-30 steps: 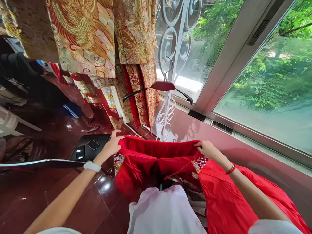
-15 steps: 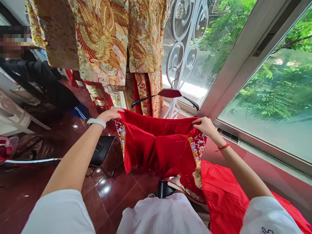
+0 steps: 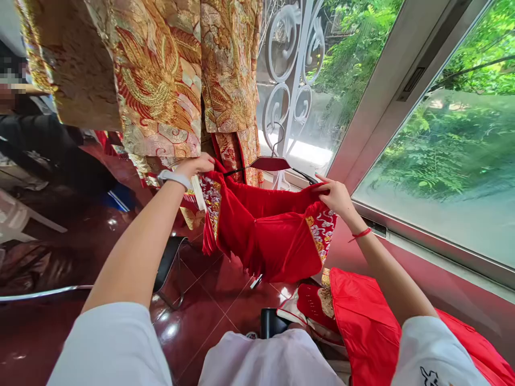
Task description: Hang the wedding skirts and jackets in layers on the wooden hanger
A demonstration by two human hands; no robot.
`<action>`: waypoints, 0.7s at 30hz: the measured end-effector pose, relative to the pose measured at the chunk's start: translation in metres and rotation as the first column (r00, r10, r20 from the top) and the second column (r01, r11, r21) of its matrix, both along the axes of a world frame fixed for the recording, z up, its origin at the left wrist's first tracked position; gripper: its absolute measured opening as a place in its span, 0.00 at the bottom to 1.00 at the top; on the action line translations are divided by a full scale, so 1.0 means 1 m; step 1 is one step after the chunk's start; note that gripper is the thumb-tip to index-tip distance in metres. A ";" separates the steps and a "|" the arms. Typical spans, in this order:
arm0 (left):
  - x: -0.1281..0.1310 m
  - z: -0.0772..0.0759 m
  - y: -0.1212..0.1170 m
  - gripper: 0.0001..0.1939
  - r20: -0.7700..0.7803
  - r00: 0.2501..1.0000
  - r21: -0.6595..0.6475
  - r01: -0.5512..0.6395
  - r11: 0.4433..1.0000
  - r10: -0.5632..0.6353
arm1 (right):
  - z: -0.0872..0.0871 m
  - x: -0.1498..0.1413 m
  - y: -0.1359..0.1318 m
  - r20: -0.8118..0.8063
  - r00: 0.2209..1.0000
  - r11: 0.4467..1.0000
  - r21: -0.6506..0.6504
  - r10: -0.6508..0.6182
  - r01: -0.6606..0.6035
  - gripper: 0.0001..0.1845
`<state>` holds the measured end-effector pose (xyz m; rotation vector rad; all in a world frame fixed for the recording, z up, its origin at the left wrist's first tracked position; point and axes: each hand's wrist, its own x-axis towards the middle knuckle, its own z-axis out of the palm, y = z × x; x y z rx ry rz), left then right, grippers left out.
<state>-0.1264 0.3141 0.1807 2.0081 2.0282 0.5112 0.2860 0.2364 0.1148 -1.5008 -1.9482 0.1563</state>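
The left hand (image 3: 201, 165) and right hand (image 3: 333, 196) each had their fingers closed on an upper corner of the red garment (image 3: 277, 241), which hung open between and below them. The black hanger (image 3: 270, 163) showed between the fingers, its ends near them. Gold embroidered garments (image 3: 156, 91) hung above the left fingers; red fabric (image 3: 366, 316) lay below the right ones.

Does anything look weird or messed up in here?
Nothing looks spilled or broken. The red garment sags between your left hand and right hand, and the red cloth below the window lies rumpled, but soft fabric does that.
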 end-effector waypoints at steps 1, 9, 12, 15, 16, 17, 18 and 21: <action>0.011 0.002 0.001 0.10 -0.038 0.999 -0.016 -0.016 1.000 0.015 | 0.001 -0.001 0.005 -0.017 1.000 1.000 -0.011 0.021 -0.022 0.27; 0.083 0.004 -0.041 0.18 -0.297 0.954 0.014 -0.021 1.000 0.024 | -0.006 -0.012 0.033 -0.042 0.992 0.993 0.020 0.120 -0.119 0.35; 0.085 0.004 -0.062 0.18 -0.339 0.937 0.000 0.088 0.996 -0.083 | -0.012 -0.012 0.029 -0.075 0.989 0.991 0.030 0.130 -0.128 0.33; 0.076 0.003 -0.077 0.18 -0.345 0.911 -0.017 0.235 0.972 -0.226 | -0.018 -0.012 0.024 -0.085 0.988 0.992 0.032 0.127 -0.125 0.31; 0.072 0.003 -0.080 0.19 -0.332 0.904 -0.021 0.279 0.960 -0.270 | -0.019 -0.012 0.022 -0.081 0.989 0.992 0.028 0.124 -0.122 0.30; 0.067 0.002 -0.083 0.19 -0.313 0.900 -0.020 0.314 0.949 -0.304 | -0.020 -0.013 0.020 -0.075 0.990 0.992 0.022 0.123 -0.121 0.30; 0.061 0.002 -0.085 0.20 -0.292 0.898 -0.014 0.341 0.940 -0.330 | -0.020 -0.014 0.019 -0.068 0.990 0.992 0.014 0.123 -0.123 0.29; 0.050 0.001 -0.089 0.23 -0.222 0.901 -0.003 0.380 0.925 -0.371 | -0.020 -0.016 0.015 -0.048 0.993 0.994 -0.003 0.112 -0.112 0.29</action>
